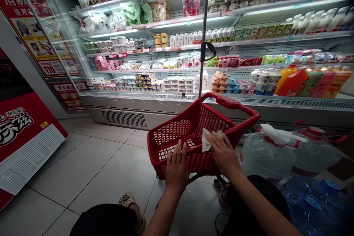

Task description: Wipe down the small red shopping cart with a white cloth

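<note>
A red plastic shopping cart (168, 125) with lattice sides stands on the floor in front of me, its handle up at the right. Against its near side rests my left hand (177, 164), fingers stretched out and holding nothing. My right hand (223, 152) presses a crumpled white tissue (205, 141) onto the cart's near rim, below the handle. Part of the tissue is hidden under the fingers. Through the lattice the cart's basket shows no goods.
Behind the cart runs a glass-doored refrigerated shelf (124, 96) with dairy and drinks. Large water jugs (265, 155) and blue water bottles (312, 202) stand close on the right. A red freezer (27, 140) is at the left. Tiled floor (91, 166) lies between.
</note>
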Demonstrator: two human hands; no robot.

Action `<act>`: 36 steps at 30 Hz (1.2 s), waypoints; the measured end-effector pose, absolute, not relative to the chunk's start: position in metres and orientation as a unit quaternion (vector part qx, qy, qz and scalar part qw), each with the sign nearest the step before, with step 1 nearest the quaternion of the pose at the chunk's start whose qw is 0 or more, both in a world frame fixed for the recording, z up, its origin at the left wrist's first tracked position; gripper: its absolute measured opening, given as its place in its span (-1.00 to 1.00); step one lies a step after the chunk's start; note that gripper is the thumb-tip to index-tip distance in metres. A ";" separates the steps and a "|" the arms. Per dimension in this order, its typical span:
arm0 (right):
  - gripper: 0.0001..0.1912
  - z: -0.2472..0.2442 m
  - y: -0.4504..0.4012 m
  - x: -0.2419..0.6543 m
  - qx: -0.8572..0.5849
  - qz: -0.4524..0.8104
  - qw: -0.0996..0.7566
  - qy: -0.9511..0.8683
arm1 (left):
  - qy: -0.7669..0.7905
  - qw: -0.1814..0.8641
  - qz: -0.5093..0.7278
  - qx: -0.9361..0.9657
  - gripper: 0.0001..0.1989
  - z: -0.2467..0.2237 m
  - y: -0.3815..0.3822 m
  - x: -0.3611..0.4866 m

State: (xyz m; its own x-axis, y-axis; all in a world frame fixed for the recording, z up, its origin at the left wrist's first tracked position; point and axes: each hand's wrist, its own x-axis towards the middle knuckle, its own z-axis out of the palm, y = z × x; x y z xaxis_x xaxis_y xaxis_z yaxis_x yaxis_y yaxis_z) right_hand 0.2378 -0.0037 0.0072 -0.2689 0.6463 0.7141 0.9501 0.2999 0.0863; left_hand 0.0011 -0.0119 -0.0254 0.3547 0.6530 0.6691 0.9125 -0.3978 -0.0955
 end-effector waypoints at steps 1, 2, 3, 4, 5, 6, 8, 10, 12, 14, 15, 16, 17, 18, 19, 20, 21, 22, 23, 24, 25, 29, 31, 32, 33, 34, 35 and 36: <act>-0.33 0.002 -0.004 0.221 -0.521 -0.253 0.292 -0.761 | -0.499 0.232 -0.274 -0.788 -0.14 -0.025 -0.012 0.002; -0.35 -0.003 -0.005 0.203 -0.507 -0.248 0.293 -0.771 | -0.501 0.231 -0.269 -0.789 -0.15 -0.025 -0.012 0.002; -0.36 -0.008 -0.007 0.186 -0.493 -0.243 0.287 -0.784 | -0.501 0.231 -0.263 -0.791 -0.16 -0.025 -0.012 0.002; -0.38 -0.011 -0.008 0.171 -0.481 -0.239 0.285 -0.794 | -0.498 0.233 -0.255 -0.795 -0.17 -0.025 -0.012 0.000; -0.39 -0.014 -0.009 0.161 -0.469 -0.234 0.284 -0.803 | -0.494 0.235 -0.248 -0.800 -0.17 -0.025 -0.012 -0.002; -0.40 -0.015 -0.011 0.155 -0.458 -0.230 0.284 -0.810 | -0.489 0.237 -0.242 -0.804 -0.17 -0.025 -0.012 -0.005; -0.40 -0.013 -0.012 0.159 -0.444 -0.222 0.285 -0.820 | -0.482 0.244 -0.243 -0.806 -0.16 -0.025 -0.012 -0.009; -0.38 -0.007 -0.012 0.182 -0.453 -0.222 0.284 -0.816 | -0.483 0.249 -0.255 -0.800 -0.14 -0.026 -0.012 -0.010; -0.35 0.002 -0.011 0.217 -0.487 -0.232 0.279 -0.795 | -0.487 0.249 -0.265 -0.794 -0.11 -0.027 -0.012 -0.008; -0.33 0.011 -0.009 0.251 -0.523 -0.251 0.271 -0.768 | -0.493 0.242 -0.265 -0.792 -0.11 -0.027 -0.013 -0.003; -0.33 0.014 -0.008 0.265 -0.540 -0.261 0.270 -0.754 | -0.495 0.239 -0.265 -0.792 -0.11 -0.026 -0.014 -0.001; -0.33 0.016 -0.006 0.273 -0.553 -0.269 0.269 -0.741 | -0.497 0.237 -0.264 -0.792 -0.11 -0.026 -0.014 0.001; -0.34 0.017 -0.005 0.277 -0.563 -0.276 0.271 -0.730 | -0.499 0.234 -0.264 -0.791 -0.12 -0.026 -0.015 0.004; -0.33 0.015 -0.004 0.275 -0.568 -0.279 0.273 -0.725 | -0.501 0.233 -0.264 -0.791 -0.12 -0.025 -0.015 0.005; -0.33 0.013 -0.003 0.268 -0.568 -0.278 0.275 -0.724 | -0.502 0.231 -0.265 -0.790 -0.13 -0.025 -0.015 0.007; -0.32 0.009 -0.002 0.256 -0.563 -0.274 0.277 -0.729 | -0.504 0.230 -0.265 -0.789 -0.13 -0.024 -0.015 0.008; -0.31 0.004 -0.001 0.242 -0.553 -0.268 0.278 -0.738 | -0.505 0.228 -0.263 -0.789 -0.14 -0.024 -0.015 0.009; -0.29 -0.001 -0.001 0.225 -0.539 -0.258 0.279 -0.751 | -0.506 0.227 -0.260 -0.790 -0.15 -0.023 -0.014 0.010; -0.27 -0.006 0.000 0.209 -0.521 -0.249 0.279 -0.767 | -0.506 0.225 -0.256 -0.793 -0.15 -0.022 -0.013 0.010; -0.26 -0.009 0.000 0.194 -0.504 -0.240 0.280 -0.781 | -0.505 0.223 -0.252 -0.795 -0.15 -0.021 -0.011 0.010; -0.25 -0.011 0.001 0.183 -0.489 -0.231 0.281 -0.793 | -0.502 0.220 -0.249 -0.798 -0.15 -0.020 -0.009 0.009; -0.24 -0.011 0.010 0.181 -0.449 -0.207 0.268 -0.827 | -0.489 0.207 -0.241 -0.813 -0.15 -0.013 0.000 -0.006; -0.25 -0.008 0.017 0.197 -0.450 -0.207 0.261 -0.829 | -0.502 0.201 -0.237 -0.807 -0.18 -0.011 0.004 -0.023; -0.26 -0.007 0.021 0.206 -0.456 -0.210 0.260 -0.825 | -0.516 0.197 -0.236 -0.799 -0.21 -0.011 0.006 -0.033; -0.28 -0.007 0.026 0.214 -0.466 -0.213 0.261 -0.818 | -0.532 0.193 -0.236 -0.790 -0.23 -0.012 0.008 -0.044; -0.30 -0.007 0.030 0.221 -0.476 -0.215 0.263 -0.811 | -0.543 0.188 -0.235 -0.784 -0.26 -0.013 0.009 -0.053; -0.32 -0.008 0.035 0.226 -0.487 -0.216 0.266 -0.804 | -0.546 0.182 -0.233 -0.784 -0.28 -0.014 0.010 -0.061; -0.33 -0.009 0.039 0.229 -0.499 -0.215 0.270 -0.795 | -0.545 0.176 -0.231 -0.786 -0.29 -0.016 0.011 -0.066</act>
State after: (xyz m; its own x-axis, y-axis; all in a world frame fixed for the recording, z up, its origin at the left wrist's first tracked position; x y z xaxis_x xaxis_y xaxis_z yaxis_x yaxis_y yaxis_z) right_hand 0.2294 0.0391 -0.0087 -0.3562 0.6764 0.6446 0.9094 0.4096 0.0727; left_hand -0.0660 0.0112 -0.0156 0.2979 0.7764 0.5554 0.9389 -0.3433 -0.0237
